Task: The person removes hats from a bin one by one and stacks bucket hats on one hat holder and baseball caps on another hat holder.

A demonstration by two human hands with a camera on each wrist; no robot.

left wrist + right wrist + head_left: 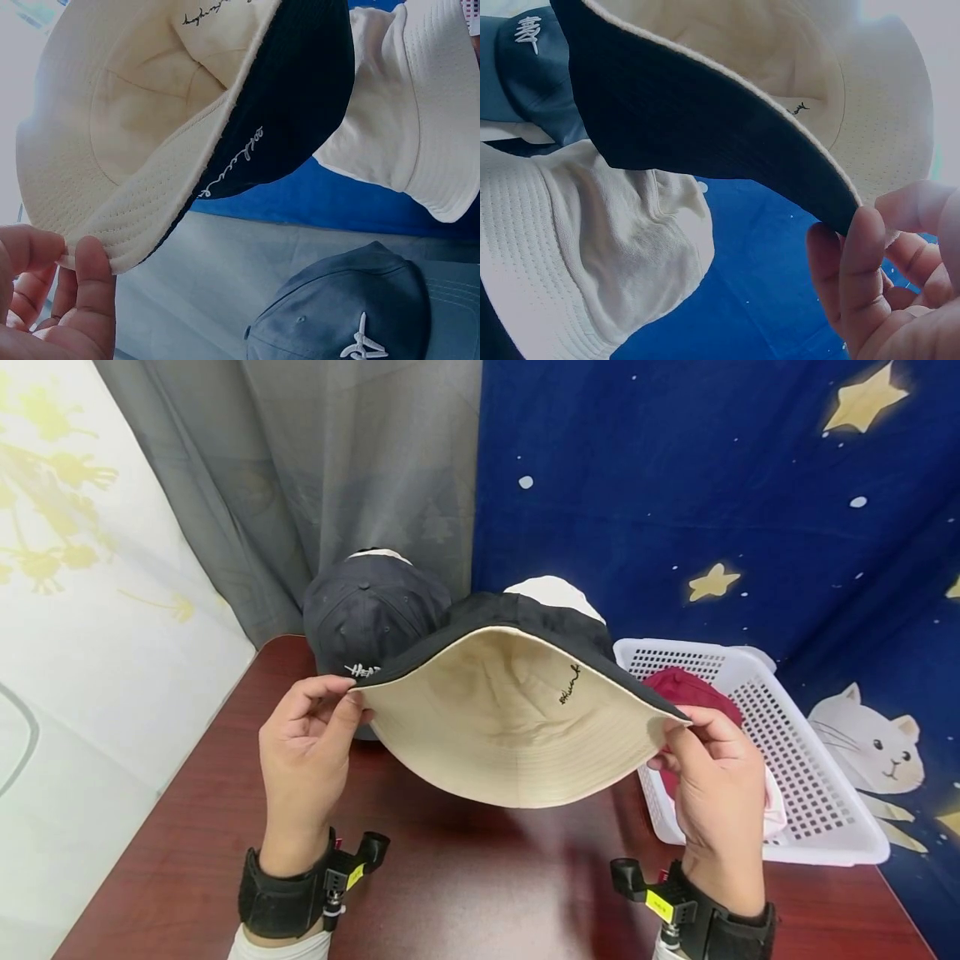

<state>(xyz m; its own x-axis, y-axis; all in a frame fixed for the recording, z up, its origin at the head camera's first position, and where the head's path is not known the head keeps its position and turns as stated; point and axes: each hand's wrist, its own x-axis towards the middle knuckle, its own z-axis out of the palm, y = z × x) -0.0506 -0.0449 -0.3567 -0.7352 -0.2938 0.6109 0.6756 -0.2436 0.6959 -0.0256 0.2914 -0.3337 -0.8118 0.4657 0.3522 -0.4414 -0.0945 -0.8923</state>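
Observation:
Raised above the table, a bucket hat (480, 718) is black outside and cream inside, with its opening facing me and small black script on the lining. My left hand (307, 743) pinches the brim at its left end between thumb and fingers. At the opposite end my right hand (712, 768) pinches the brim the same way. White script shows on the black side in the left wrist view. Behind the held hat is a cream bucket hat (622, 240), mostly hidden in the head view. A dark navy baseball cap (375, 610) with white lettering stands at the back left.
A white perforated basket (795, 760) sits at the right of the dark red wooden table (465, 893), holding a dark red hat (690, 689) and something pale pink and white. A grey curtain and a blue star-patterned curtain (637, 485) hang behind the table.

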